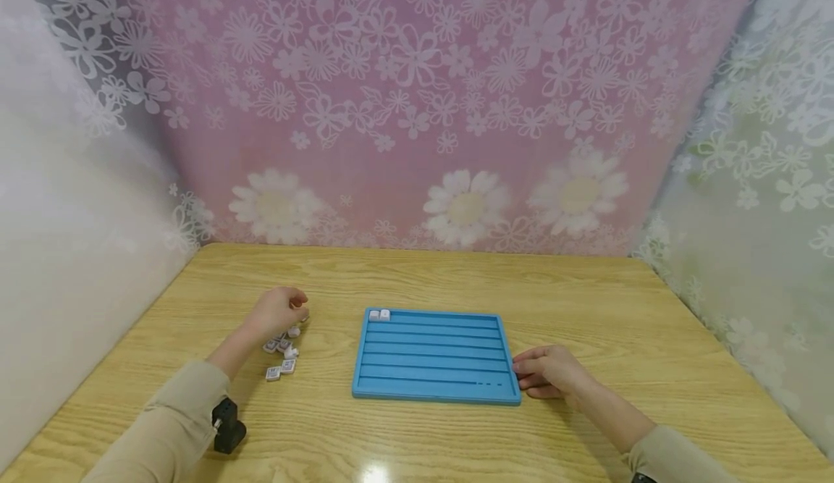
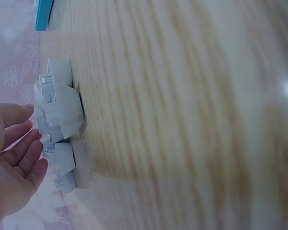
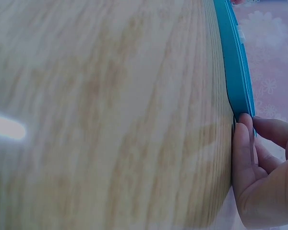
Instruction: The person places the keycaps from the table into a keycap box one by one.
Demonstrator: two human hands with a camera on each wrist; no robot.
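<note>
A blue keycap tray [image 1: 430, 356] with long ridged rows lies flat on the table. Two white keycaps [image 1: 380, 316] sit side by side in its far left corner. Left of the tray is a loose cluster of white keycaps [image 1: 284, 344], some with their hollow undersides up. My left hand [image 1: 276, 313] is over the far end of this cluster, thumb and fingers apart and a keycap right at the fingertips. In the left wrist view, keycaps [image 2: 62, 115] partly hide those fingertips. With thumb and fingers, my right hand [image 1: 550, 374] grips the tray's right edge near its front corner.
The wooden table [image 1: 443, 439] carries the tray and keycaps. A pink flowered curtain [image 1: 417, 106] hangs behind it, with pale cloth along both sides. A black wrist device [image 1: 228, 425] is strapped at the left sleeve.
</note>
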